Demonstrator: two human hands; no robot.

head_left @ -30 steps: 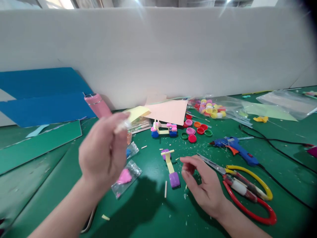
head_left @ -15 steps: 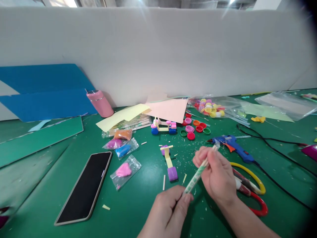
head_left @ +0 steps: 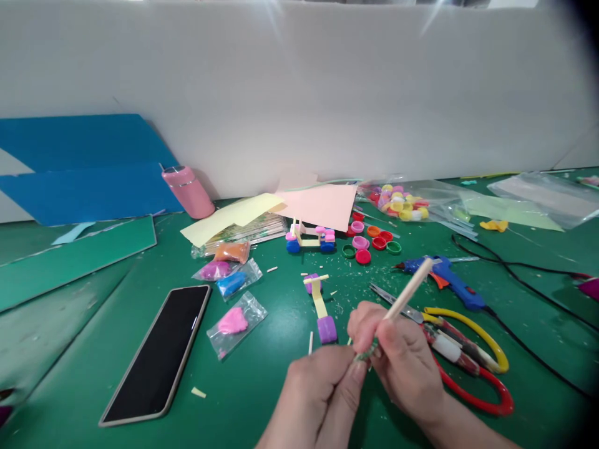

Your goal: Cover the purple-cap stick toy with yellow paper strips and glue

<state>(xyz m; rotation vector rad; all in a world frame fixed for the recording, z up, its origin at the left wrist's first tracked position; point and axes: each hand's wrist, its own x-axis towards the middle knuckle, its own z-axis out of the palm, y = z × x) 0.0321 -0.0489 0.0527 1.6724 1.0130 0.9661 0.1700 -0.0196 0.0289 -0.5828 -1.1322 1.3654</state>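
My right hand (head_left: 405,355) is closed around a pair of pale wooden chopsticks (head_left: 410,287), whose bare upper part points up and to the right. My left hand (head_left: 318,393) pinches the crumpled green-printed wrapper (head_left: 367,354) at their lower part, and the fingers of both hands meet there. The lower ends are hidden by my hands. Just left of them lies a small model (head_left: 319,304) made of a pale yellow strip with a purple block at each end and a crossbar. Scissors (head_left: 397,304) with red and yellow handles lie beyond and beside my right hand.
A blue glue gun (head_left: 447,280) with a black cable lies at right. Colored caps (head_left: 362,243) and a blue-wheeled model (head_left: 310,239) are farther back. Bagged clay (head_left: 234,321), a phone (head_left: 156,355) and a pink cup (head_left: 189,192) stand or lie left. A white partition (head_left: 299,93) closes the back.
The wrapper has been pushed down into a bunch, baring the chopsticks' upper part. My right hand has moved down and left to meet my left hand, uncovering the scissor blades.
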